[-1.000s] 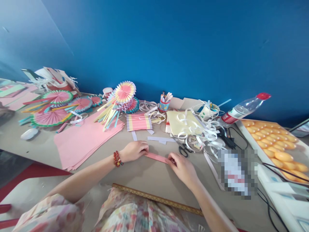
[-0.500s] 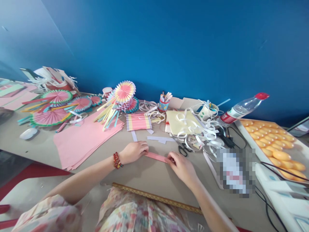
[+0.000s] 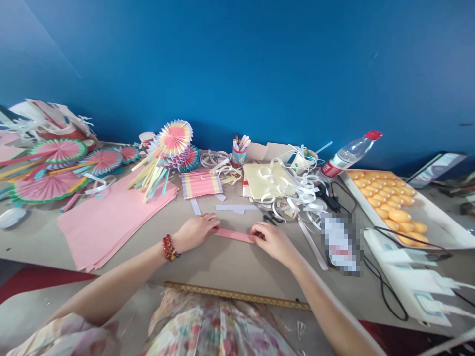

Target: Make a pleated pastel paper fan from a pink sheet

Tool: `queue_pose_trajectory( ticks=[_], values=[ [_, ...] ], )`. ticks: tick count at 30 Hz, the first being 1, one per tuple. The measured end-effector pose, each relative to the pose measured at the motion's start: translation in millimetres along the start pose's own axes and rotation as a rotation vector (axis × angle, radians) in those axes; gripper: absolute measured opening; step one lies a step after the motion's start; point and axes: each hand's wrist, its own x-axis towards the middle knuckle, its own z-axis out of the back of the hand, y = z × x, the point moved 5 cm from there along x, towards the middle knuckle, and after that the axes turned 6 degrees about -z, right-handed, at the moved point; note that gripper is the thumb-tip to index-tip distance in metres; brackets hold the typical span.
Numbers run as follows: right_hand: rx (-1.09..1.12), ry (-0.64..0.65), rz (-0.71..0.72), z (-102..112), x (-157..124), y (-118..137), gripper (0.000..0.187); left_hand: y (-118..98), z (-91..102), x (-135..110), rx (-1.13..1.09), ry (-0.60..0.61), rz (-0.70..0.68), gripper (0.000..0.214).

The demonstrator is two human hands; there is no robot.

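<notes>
Compared with half a second ago, the view has swung towards 3 o'clock: the tray [image 3: 441, 215] shows more fully, the device [image 3: 436, 169] past it comes further into sight, and the mouse [image 3: 13, 217] sits close to the left edge. The left hand [image 3: 196, 232] and right hand [image 3: 273, 242] keep much the same pose on the strip [image 3: 234, 235].

The strip is pink, narrow and straight, its ends covered by fingertips; whether it has one layer or several is too small to tell. It spans between the hands, on or just above the worktop [image 3: 222, 269], which I cannot tell. Both hands are closed in a pinch, one gripping its 9 o'clock end, the other its 3 o'clock end. Scissors [image 3: 273, 217] lie at its 2 o'clock, the pleated sheet [image 3: 202, 184] at 11
</notes>
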Motion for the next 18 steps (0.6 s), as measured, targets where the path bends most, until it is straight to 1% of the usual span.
queue_pose_trajectory(
  ticks=[3, 10, 14, 18],
  values=[
    [0.07, 0.044, -0.001, 1.6, 0.4, -2.3, 0.009, 1.9, 0.3, 1.0, -0.017, -0.002, 0.011, 0.023],
    [0.17, 0.099, -0.054, -1.2, 5.5, -7.7, 0.008, 4.9, -0.9, 2.2, -0.045, 0.021, 0.029, 0.022],
    [0.198, 0.114, -0.049, -2.3, 7.3, -9.8, 0.008, 3.2, 2.0, 3.3, -0.038, 0.032, 0.036, 0.023],
    [0.208, 0.109, -0.031, -3.4, 5.1, -10.8, 0.012, 0.6, 4.1, 3.9, -0.037, 0.036, 0.044, 0.023]
  ],
)
